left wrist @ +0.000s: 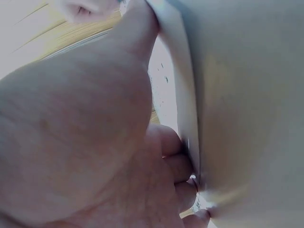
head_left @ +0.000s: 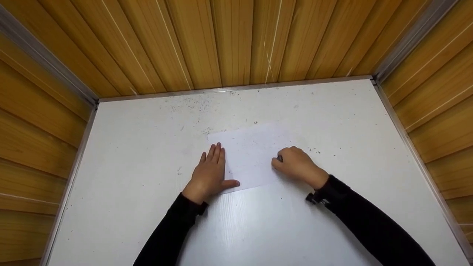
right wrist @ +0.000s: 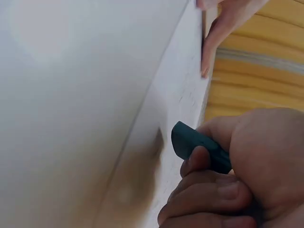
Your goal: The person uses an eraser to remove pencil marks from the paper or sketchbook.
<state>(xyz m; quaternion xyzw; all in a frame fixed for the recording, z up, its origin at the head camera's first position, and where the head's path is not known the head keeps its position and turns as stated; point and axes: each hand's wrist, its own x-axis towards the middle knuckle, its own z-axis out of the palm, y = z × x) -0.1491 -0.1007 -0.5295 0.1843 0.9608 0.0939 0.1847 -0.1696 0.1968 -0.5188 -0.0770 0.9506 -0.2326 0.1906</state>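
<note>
A white sheet of paper (head_left: 255, 149) lies on the white table in the head view, dotted with small dark specks. My left hand (head_left: 207, 175) rests flat over its left edge, fingers straight and together, thumb spread along the near edge. In the left wrist view the sheet's near edge (left wrist: 187, 85) stands slightly raised beside the thumb. At the right side of the paper, my right hand (head_left: 298, 165) grips a dark teal, blunt-ended stick-like object (right wrist: 192, 142). Most of that object is hidden in the curled fingers, and I cannot tell its kind.
Dark crumbs (head_left: 190, 105) are scattered over the white tabletop (head_left: 125, 166), thickest beyond the paper toward the back left. Yellow wood-look panels (head_left: 232, 44) wall the table at the back and both sides, with a metal strip (head_left: 236, 89) along the back edge.
</note>
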